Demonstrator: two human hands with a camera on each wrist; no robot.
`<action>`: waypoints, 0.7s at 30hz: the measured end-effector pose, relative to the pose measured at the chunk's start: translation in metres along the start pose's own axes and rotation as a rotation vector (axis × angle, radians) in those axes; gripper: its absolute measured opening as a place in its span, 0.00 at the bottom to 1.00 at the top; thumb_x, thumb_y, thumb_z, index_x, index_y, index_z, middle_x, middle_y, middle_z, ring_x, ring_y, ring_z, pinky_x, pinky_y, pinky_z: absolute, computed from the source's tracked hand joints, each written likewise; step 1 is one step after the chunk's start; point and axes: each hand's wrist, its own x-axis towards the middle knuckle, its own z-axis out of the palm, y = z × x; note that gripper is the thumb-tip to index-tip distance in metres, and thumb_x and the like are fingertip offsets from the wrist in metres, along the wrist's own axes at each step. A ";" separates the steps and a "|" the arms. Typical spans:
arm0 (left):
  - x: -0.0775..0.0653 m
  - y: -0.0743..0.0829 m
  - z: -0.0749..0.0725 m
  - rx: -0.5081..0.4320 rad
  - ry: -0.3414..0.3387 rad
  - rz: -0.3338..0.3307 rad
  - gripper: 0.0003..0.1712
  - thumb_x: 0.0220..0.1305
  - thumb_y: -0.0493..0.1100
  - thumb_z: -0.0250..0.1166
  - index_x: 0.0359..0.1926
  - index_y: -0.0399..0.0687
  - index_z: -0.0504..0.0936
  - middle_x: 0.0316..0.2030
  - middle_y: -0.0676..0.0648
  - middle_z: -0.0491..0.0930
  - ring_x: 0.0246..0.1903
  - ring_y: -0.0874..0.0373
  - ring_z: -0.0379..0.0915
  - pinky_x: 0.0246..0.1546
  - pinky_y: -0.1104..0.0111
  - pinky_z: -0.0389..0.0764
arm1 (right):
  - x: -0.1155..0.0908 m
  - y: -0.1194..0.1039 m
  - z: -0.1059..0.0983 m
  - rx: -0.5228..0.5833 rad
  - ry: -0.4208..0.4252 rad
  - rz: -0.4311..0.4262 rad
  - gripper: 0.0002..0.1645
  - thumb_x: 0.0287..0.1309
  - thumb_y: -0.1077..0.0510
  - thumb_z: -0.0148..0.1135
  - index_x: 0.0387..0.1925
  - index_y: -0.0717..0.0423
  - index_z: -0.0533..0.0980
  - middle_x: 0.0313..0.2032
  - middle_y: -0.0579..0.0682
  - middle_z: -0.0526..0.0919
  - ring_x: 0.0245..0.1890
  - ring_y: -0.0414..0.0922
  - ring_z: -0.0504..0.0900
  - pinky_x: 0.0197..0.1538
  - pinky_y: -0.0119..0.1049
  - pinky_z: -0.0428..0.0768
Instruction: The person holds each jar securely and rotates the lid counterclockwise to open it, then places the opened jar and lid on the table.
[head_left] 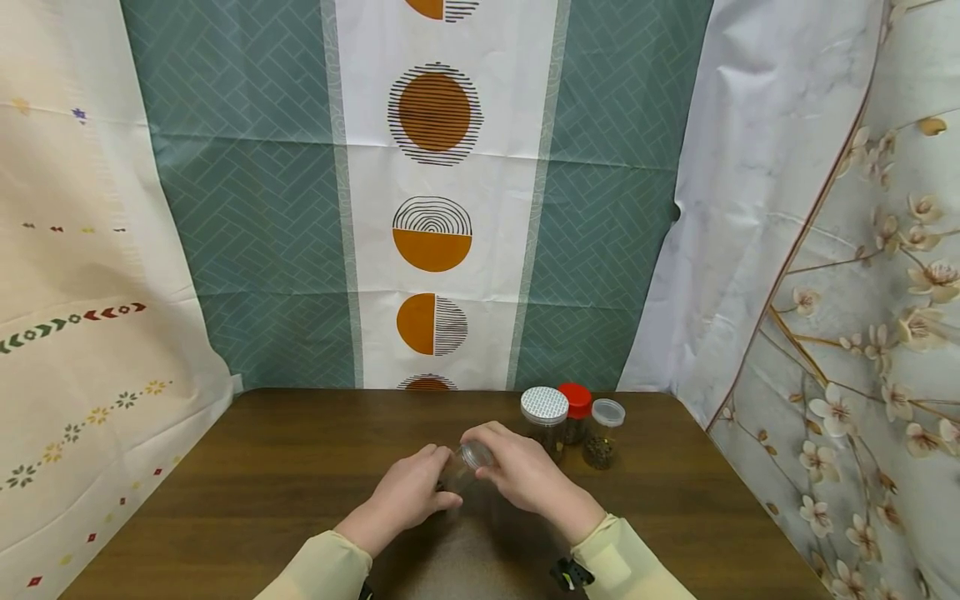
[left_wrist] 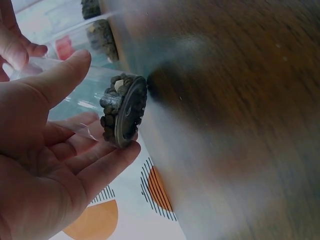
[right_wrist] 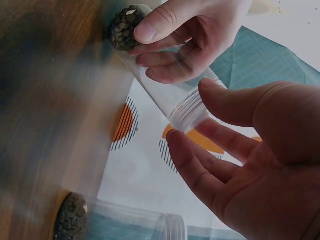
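Stretches both arms forward, angled inward. Holds the left hand close beside the right hand, with palms turned inward. Grips with the left thumb opposite curved fingers. Pinches with the right thumb and fingertips, a little higher than the left.

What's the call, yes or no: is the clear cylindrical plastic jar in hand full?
No: in the right wrist view, small dark pellets sit only at the bottom end of the clear cylindrical plastic jar.
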 end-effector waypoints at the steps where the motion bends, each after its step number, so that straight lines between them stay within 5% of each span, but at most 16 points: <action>1: 0.000 0.000 0.000 -0.003 -0.002 -0.002 0.29 0.62 0.49 0.86 0.53 0.40 0.82 0.41 0.49 0.80 0.30 0.59 0.75 0.34 0.59 0.82 | 0.000 0.000 0.000 0.004 -0.003 0.000 0.29 0.64 0.63 0.81 0.63 0.45 0.80 0.59 0.45 0.83 0.52 0.49 0.87 0.51 0.51 0.87; 10: 0.000 -0.001 0.001 -0.007 -0.008 -0.008 0.29 0.62 0.50 0.86 0.54 0.41 0.82 0.42 0.49 0.80 0.31 0.58 0.77 0.35 0.58 0.83 | 0.002 0.004 0.001 0.008 -0.003 0.047 0.30 0.71 0.48 0.77 0.71 0.43 0.81 0.65 0.50 0.77 0.35 0.39 0.82 0.42 0.42 0.85; 15: 0.001 -0.002 0.000 0.000 -0.014 -0.015 0.32 0.62 0.51 0.85 0.58 0.38 0.82 0.45 0.47 0.82 0.34 0.56 0.80 0.39 0.56 0.85 | 0.007 0.001 0.001 -0.052 0.038 0.124 0.30 0.74 0.39 0.72 0.68 0.48 0.83 0.55 0.50 0.84 0.40 0.45 0.85 0.43 0.47 0.86; 21: 0.001 -0.002 -0.001 -0.004 -0.022 -0.022 0.31 0.62 0.51 0.85 0.57 0.39 0.82 0.45 0.47 0.82 0.33 0.56 0.79 0.38 0.55 0.85 | 0.011 -0.003 0.002 -0.050 0.007 0.173 0.26 0.74 0.42 0.73 0.61 0.55 0.85 0.45 0.51 0.86 0.34 0.42 0.80 0.39 0.43 0.83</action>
